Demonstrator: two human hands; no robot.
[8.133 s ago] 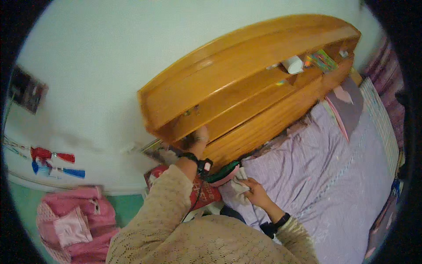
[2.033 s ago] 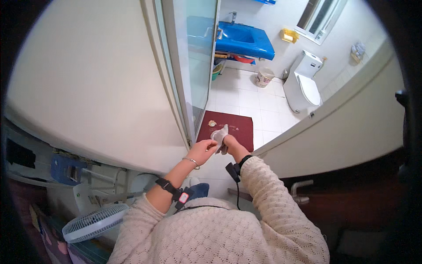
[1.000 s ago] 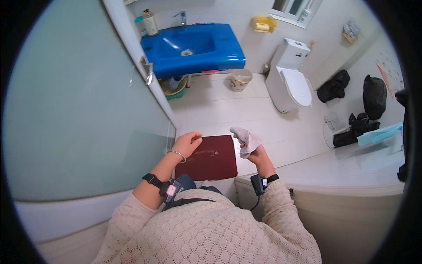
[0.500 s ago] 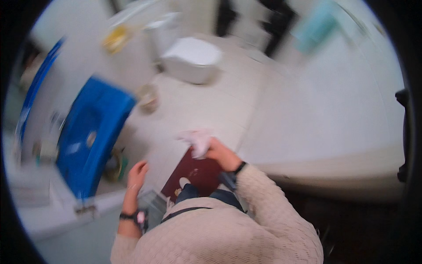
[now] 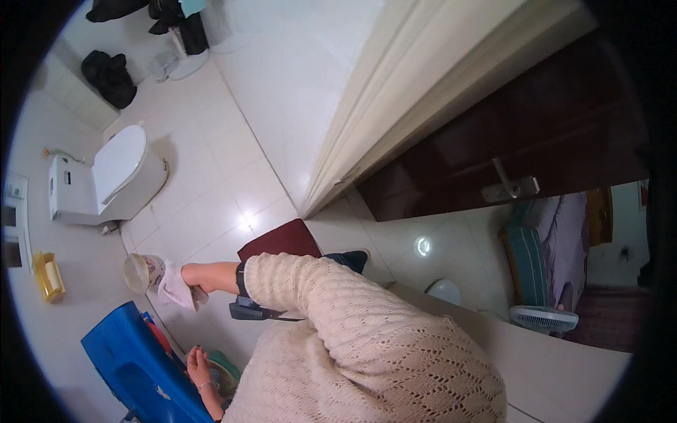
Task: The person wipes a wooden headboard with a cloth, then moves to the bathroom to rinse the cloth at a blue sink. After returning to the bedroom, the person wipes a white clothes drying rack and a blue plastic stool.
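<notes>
My right hand (image 5: 203, 276) is closed around a crumpled pale pink cloth (image 5: 174, 287), whose loose end hangs below the fingers. It overlaps the side of a small patterned bin (image 5: 143, 273) in the picture; whether cloth and bin touch I cannot tell. Lower down, beside the blue washbasin (image 5: 123, 356), my left hand (image 5: 199, 366) hangs with loosely bent fingers and nothing visible in it. Behind that hand a green basin (image 5: 224, 368) shows in part.
A white toilet (image 5: 120, 169) stands at the far left, with a yellow holder (image 5: 49, 277) on the wall nearby. A dark red mat (image 5: 282, 242) lies by the doorway. The dark door (image 5: 486, 141) stands ajar at right; past it are a bed (image 5: 557, 240) and a white fan (image 5: 543, 319).
My view has swung right, bringing the door and the room beyond it into sight. The pink cloth has stayed in my right hand, now nearer the bin in the picture.
</notes>
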